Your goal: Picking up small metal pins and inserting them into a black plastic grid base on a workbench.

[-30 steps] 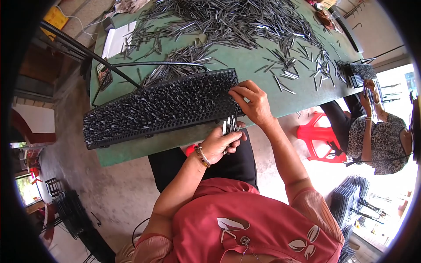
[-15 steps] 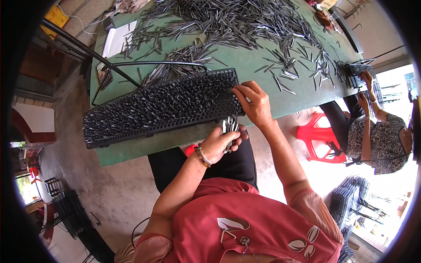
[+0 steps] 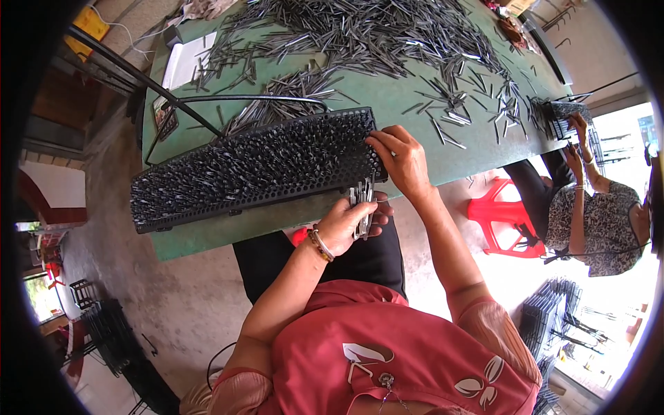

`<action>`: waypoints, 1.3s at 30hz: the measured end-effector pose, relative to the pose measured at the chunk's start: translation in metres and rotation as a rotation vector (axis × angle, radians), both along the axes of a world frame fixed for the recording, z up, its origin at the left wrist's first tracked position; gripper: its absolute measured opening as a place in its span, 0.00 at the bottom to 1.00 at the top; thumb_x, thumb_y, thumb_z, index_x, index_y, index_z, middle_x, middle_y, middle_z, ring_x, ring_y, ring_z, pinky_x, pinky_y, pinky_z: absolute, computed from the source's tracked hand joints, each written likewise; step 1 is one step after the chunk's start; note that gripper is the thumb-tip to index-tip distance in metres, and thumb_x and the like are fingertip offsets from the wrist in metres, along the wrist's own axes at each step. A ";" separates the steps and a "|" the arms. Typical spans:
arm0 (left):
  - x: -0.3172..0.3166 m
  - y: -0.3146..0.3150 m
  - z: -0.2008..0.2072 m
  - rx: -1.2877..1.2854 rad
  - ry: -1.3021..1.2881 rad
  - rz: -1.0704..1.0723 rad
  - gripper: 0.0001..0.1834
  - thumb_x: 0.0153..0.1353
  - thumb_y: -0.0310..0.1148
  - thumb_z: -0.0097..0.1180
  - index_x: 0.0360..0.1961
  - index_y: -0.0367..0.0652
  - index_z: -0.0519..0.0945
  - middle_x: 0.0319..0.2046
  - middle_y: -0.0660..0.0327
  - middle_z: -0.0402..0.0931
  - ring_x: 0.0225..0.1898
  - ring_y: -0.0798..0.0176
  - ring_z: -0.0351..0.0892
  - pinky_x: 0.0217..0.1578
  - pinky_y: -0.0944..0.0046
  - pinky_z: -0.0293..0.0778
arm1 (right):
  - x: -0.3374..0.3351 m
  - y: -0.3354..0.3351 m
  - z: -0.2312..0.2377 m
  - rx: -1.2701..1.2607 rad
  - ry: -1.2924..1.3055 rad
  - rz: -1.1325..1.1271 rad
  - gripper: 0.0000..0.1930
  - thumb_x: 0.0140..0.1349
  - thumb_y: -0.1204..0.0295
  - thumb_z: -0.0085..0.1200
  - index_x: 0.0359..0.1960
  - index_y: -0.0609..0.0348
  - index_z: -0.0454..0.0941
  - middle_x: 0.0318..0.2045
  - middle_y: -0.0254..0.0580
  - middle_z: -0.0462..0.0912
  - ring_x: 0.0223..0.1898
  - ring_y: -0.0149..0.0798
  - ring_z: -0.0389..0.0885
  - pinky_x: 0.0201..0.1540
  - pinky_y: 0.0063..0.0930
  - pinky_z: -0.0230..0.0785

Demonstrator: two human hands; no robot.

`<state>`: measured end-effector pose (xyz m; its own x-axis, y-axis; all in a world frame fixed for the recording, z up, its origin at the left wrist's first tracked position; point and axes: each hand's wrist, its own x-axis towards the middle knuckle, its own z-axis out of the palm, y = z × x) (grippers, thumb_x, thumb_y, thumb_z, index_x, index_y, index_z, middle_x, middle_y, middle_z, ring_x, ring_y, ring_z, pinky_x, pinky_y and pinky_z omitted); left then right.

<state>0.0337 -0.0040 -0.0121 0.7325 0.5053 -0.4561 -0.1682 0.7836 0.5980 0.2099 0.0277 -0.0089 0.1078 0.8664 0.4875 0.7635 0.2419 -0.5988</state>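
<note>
A bundle of thin dark metal strips [image 3: 362, 197] is gripped in my left hand [image 3: 340, 228], just below the right end of a long black perforated rack [image 3: 304, 195]. Several upright strips fill most of the rack's holes; bare holes show along its front rim and toward the right end. My right hand [image 3: 408, 166] reaches over that right end, thumb and fingers pinched together at the holes. Whatever lies between those fingertips is hidden. The rack sits tilted at the near edge of the green table [image 3: 408, 83].
A large heap of loose strips [image 3: 360, 31] covers the far table, with a smaller pile [image 3: 283, 97] behind the rack. Black metal rods [image 3: 152, 86] rise at the left. At right, a co-worker [image 3: 595, 214] handles another rack near a red stool [image 3: 501, 214].
My left hand has barely shifted, its fingers spread slightly and the strips standing a little higher in it. My right hand stays at the rack's right end, with a tiny movement.
</note>
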 end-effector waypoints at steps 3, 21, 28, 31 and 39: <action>0.002 0.002 0.005 -0.141 -0.012 0.025 0.15 0.65 0.32 0.48 0.50 0.39 0.73 0.37 0.59 0.79 0.33 0.70 0.77 0.30 0.69 0.74 | 0.000 0.000 0.002 -0.009 -0.071 0.004 0.09 0.55 0.73 0.60 0.37 0.61 0.82 0.32 0.45 0.79 0.30 0.44 0.79 0.34 0.33 0.72; 0.004 0.007 0.001 -0.018 -0.115 0.072 0.14 0.65 0.33 0.49 0.49 0.39 0.74 0.34 0.58 0.78 0.27 0.75 0.70 0.22 0.74 0.67 | 0.011 -0.022 0.033 -0.601 0.749 0.140 0.12 0.59 0.69 0.59 0.37 0.69 0.81 0.24 0.39 0.82 0.25 0.25 0.76 0.30 0.21 0.70; 0.007 0.009 -0.009 -0.087 -0.048 0.087 0.13 0.64 0.33 0.50 0.47 0.39 0.74 0.36 0.55 0.79 0.28 0.73 0.73 0.25 0.72 0.71 | 0.007 0.011 0.031 0.002 0.344 -0.061 0.10 0.56 0.75 0.60 0.39 0.62 0.82 0.27 0.37 0.81 0.28 0.25 0.76 0.33 0.20 0.69; 0.009 0.009 -0.017 -0.077 -0.006 0.091 0.11 0.64 0.32 0.51 0.45 0.39 0.74 0.36 0.54 0.79 0.31 0.70 0.76 0.29 0.69 0.75 | 0.004 0.019 0.015 -0.017 0.300 -0.019 0.10 0.56 0.75 0.60 0.39 0.63 0.81 0.28 0.39 0.82 0.28 0.28 0.78 0.34 0.22 0.70; -0.001 0.003 -0.010 -0.214 -0.047 0.071 0.13 0.66 0.32 0.48 0.49 0.40 0.74 0.38 0.57 0.78 0.37 0.65 0.79 0.39 0.60 0.79 | 0.002 0.018 0.004 0.033 0.231 0.002 0.09 0.54 0.76 0.60 0.38 0.62 0.82 0.29 0.42 0.82 0.29 0.35 0.80 0.34 0.25 0.71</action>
